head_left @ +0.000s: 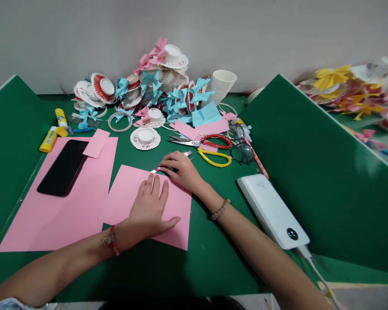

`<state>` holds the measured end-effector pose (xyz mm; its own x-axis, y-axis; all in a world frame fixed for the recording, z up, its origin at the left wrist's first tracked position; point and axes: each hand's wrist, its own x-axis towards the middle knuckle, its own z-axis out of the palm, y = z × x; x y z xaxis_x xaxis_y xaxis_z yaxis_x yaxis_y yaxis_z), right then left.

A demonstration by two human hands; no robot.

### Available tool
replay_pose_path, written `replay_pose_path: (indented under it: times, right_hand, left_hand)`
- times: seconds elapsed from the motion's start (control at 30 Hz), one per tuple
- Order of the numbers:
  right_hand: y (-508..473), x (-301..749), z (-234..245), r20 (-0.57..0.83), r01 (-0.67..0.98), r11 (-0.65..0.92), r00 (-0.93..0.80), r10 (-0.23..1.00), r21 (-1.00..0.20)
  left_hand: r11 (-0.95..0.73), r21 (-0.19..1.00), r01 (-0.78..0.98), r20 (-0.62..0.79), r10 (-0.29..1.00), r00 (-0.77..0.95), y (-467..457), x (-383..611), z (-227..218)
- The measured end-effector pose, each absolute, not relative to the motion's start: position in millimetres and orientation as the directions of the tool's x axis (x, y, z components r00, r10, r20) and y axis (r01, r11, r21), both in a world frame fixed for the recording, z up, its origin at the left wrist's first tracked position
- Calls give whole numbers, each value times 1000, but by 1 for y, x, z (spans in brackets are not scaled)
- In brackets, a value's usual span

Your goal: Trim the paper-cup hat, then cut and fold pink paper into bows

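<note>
My left hand lies flat with fingers together on a small pink paper sheet, pressing it onto the green table. My right hand is closed round a thin metal-bladed tool, likely a craft knife or ruler, at the sheet's top edge. The blade tip pokes out to the left of the fingers. A larger pink sheet lies to the left, with a black phone and a small pink slip on it.
Red-handled scissors and yellow-handled scissors lie behind my right hand, beside glasses. A white power bank sits at the right. Glue sticks, a tape ring, stacked paper cups and a heap of paper-bow decorations fill the back.
</note>
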<state>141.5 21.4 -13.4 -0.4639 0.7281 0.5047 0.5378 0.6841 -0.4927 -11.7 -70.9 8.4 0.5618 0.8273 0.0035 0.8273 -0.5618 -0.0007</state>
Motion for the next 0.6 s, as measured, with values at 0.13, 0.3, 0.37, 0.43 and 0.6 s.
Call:
replay_pose_path:
  times: [0.13, 0.3, 0.37, 0.43, 0.6]
  right_hand:
    - [21, 141, -13, 495, 538, 680, -467, 732, -498]
    - [21, 142, -13, 508, 527, 688, -466, 724, -499]
    - [21, 144, -12, 508, 529, 684, -459, 729, -503]
    - [20, 148, -11, 499, 534, 676, -457, 736, -508]
    - [14, 163, -6, 459, 560, 658, -472, 752, -503]
  left_hand:
    - [-545, 15, 838, -9, 838, 545, -72, -13, 8]
    - [-531, 29, 847, -8, 847, 531, -72, -10, 6]
    - [-527, 35, 849, -10, 850, 527, -73, -7, 6]
    - [-523, 41, 851, -20, 851, 524, -74, -2, 6]
    - [-530, 61, 846, -61, 844, 533, -78, 16, 9]
